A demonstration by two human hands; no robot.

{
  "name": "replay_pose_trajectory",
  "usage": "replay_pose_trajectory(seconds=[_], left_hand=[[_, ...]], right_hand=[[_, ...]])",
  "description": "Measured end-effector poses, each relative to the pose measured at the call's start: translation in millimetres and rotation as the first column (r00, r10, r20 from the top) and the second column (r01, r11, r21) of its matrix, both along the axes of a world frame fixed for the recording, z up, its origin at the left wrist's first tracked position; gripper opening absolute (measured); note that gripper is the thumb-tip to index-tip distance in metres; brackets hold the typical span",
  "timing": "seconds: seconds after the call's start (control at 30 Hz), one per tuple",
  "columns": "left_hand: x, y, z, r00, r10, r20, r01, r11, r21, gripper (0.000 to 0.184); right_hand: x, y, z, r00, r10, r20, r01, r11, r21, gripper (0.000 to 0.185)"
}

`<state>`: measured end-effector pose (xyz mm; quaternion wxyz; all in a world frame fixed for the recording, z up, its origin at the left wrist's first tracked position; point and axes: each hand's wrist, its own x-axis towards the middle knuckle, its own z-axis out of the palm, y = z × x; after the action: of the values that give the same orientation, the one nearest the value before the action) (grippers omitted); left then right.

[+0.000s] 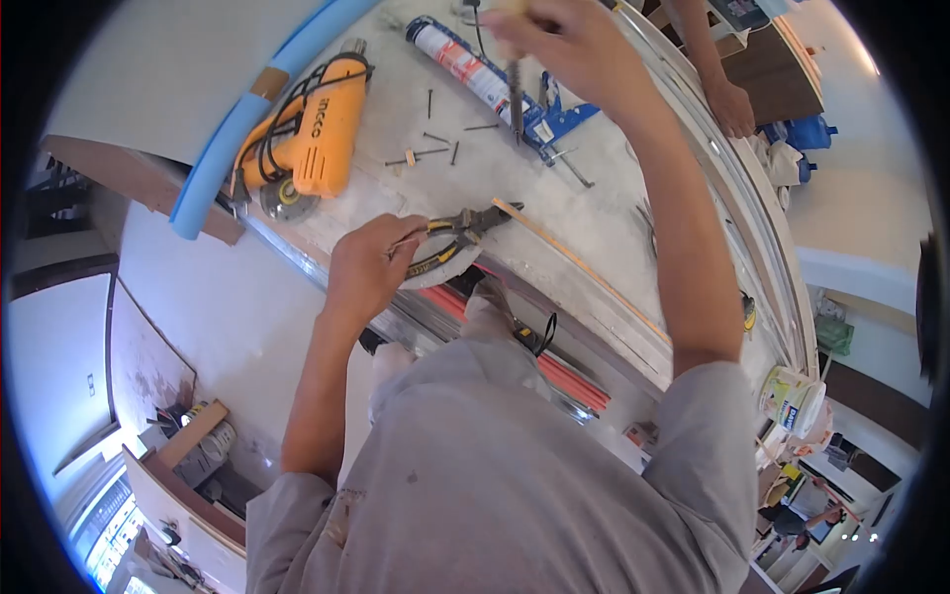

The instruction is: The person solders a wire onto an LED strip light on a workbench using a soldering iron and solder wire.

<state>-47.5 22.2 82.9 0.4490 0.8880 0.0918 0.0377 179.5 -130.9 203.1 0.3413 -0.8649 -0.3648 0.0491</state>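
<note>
Pliers [467, 226] are gripped in the left hand [371, 262], a tool [516, 94] in the right hand [572, 51]; between them, fasteners [455, 153] are left undriven.

workshop or worksite: heat gun [330, 131], caulking gun [481, 83], pliers [469, 227]

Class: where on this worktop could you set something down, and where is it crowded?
A bare patch of worktop lies between the caulking gun, the wooden strip and right forearm. It is crowded between caulking gun and heat gun, where screws lie, and at the near edge, where the left hand holds pliers.
</note>
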Motion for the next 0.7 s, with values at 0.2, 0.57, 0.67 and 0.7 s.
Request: replay_pose_trajectory(seconds=[0.2, 0.57, 0.67, 0.7], left_hand=[[0.4, 13.5, 3.7, 0.981, -0.074, -0.178, -0.021, 0.877, -0.480, 0.032], [38.5, -14.1, -21.3, 0.961, 0.164, -0.224, -0.273, 0.414, -0.868, 0.035], [41.1, -21.2, -27.6, 0.954, 0.247, -0.169, -0.266, 0.436, -0.860, 0.033], [41.6, -23.9, -28.4, 0.952, 0.271, -0.142, -0.253, 0.440, -0.861, 0.032]], right_hand=[[7.6, 65.5, -18.6, 0.856, 0.510, 0.077, -0.393, 0.742, -0.543, 0.037], [-60.6, 75.6, -49.2, 0.697, 0.705, 0.134, -0.336, 0.486, -0.807, 0.020], [-65.7, 71.7, -40.9, 0.688, 0.710, 0.147, -0.305, 0.467, -0.830, 0.017], [-66.5, 71.1, -41.0, 0.680, 0.716, 0.155, -0.308, 0.472, -0.826, 0.016]])
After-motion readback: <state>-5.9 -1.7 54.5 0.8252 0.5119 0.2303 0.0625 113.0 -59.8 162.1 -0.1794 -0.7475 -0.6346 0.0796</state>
